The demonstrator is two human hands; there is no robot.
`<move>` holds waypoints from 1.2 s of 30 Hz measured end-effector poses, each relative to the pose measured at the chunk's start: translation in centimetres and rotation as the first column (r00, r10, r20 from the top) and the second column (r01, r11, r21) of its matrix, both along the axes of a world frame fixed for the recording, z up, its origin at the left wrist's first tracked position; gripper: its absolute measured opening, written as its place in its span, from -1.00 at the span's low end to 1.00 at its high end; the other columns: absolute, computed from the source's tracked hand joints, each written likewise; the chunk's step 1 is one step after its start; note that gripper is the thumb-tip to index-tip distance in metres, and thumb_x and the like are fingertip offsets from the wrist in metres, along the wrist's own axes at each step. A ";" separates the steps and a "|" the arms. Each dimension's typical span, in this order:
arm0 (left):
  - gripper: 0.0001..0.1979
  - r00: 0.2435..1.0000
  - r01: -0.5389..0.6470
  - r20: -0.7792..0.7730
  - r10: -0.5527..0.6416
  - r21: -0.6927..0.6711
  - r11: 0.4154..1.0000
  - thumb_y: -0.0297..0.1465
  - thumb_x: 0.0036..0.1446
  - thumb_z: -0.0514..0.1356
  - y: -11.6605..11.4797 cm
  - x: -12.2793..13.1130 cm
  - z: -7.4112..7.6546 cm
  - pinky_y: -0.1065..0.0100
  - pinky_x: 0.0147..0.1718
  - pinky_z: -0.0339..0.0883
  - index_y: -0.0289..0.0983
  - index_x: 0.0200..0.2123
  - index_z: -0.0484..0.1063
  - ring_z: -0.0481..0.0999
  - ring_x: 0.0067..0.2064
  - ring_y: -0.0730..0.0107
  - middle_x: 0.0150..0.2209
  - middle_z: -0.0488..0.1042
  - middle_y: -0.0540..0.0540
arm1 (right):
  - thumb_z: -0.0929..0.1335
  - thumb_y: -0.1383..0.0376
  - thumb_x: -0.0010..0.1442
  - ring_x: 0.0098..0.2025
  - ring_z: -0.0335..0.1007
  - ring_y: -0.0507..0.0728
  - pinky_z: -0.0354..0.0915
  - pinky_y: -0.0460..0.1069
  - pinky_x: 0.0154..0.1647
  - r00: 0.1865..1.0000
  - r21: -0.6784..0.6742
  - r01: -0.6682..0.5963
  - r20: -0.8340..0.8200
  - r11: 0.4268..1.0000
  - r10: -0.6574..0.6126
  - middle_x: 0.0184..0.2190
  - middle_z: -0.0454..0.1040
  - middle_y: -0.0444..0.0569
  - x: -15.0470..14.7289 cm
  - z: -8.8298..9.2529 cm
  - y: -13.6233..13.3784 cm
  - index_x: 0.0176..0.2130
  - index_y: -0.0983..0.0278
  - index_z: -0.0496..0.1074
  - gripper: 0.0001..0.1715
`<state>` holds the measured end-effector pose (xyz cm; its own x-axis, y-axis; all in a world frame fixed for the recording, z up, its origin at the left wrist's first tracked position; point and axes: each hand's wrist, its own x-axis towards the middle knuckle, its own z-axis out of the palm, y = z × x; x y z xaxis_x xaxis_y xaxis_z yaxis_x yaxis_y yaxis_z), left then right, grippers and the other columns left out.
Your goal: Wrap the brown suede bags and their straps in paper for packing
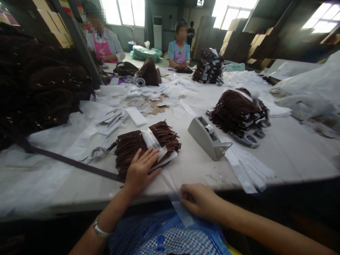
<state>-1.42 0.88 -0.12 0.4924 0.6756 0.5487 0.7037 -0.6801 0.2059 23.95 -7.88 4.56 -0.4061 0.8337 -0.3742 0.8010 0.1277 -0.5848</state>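
Observation:
A dark brown fringed bag [130, 147] lies on the table in front of me, with a pale, see-through band [152, 139] wrapped over its middle. My left hand [143, 168] rests flat on the bag's near side, fingers stretched over the band's end. Past the table edge, my right hand [199, 200] is closed, its fingertips at a translucent white strip [176, 202] that hangs down over my blue checked apron. To the right of the bag stands a grey tape dispenser [205, 138]. White paper strips [247, 168] are fanned out beside it.
A stack of fringed bags [236, 109] sits at right, another stack [208, 67] farther back. Dark bags [45, 81] pile high at left, with a strap [77, 163] trailing across the table. Loose papers and tags [148, 105] lie mid-table. Two co-workers [179, 53] are at the far side.

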 end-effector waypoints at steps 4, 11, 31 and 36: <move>-0.41 0.993 -0.061 0.094 0.071 -0.098 0.993 -0.25 0.19 0.26 -0.3 0.1 0.0 0.01 0.28 0.11 -0.20 0.25 0.21 0.47 0.14 0.16 0.16 0.46 -0.16 | 0.38 0.23 0.19 -0.39 0.44 0.08 0.21 -0.08 -0.38 1.000 0.081 0.012 -0.008 0.997 -0.011 -0.39 0.57 -0.11 0.4 0.3 -0.1 -0.27 0.22 0.49 -0.89; -0.51 0.990 -0.082 0.110 0.090 -0.081 0.993 -0.24 0.21 0.23 -0.7 0.3 -0.7 0.02 0.24 0.20 -0.21 0.17 0.29 0.48 0.12 0.14 0.11 0.49 -0.19 | 0.34 0.23 0.32 0.10 0.36 0.18 0.28 0.10 0.15 0.977 0.721 0.060 -0.184 0.690 0.108 0.12 0.43 0.06 -2.0 0.7 6.9 0.12 0.19 0.38 -0.61; -0.52 1.000 0.019 -0.021 -0.018 0.027 0.999 -0.56 0.28 0.05 -3.0 0.0 -0.5 0.01 0.29 0.12 -0.28 0.25 0.24 0.29 0.29 0.20 0.23 0.37 -0.18 | 0.30 0.24 0.30 -0.44 0.52 0.07 0.42 -0.03 -0.34 0.875 0.050 0.140 -0.475 0.989 -0.099 -0.35 0.61 -0.06 -3.0 -2.1 4.5 -0.07 0.23 0.27 -0.79; -0.50 0.996 -0.081 -0.043 0.084 0.067 0.994 -0.59 0.29 0.02 -4.4 0.4 -0.7 0.02 0.28 0.13 -0.31 0.28 0.21 0.33 0.27 0.19 0.23 0.36 -0.20 | 0.18 0.49 0.30 0.12 0.40 0.18 0.37 0.13 0.12 0.920 0.627 -0.196 -0.149 0.754 0.362 0.09 0.47 0.13 1.4 -2.8 2.4 0.17 0.23 0.32 -0.51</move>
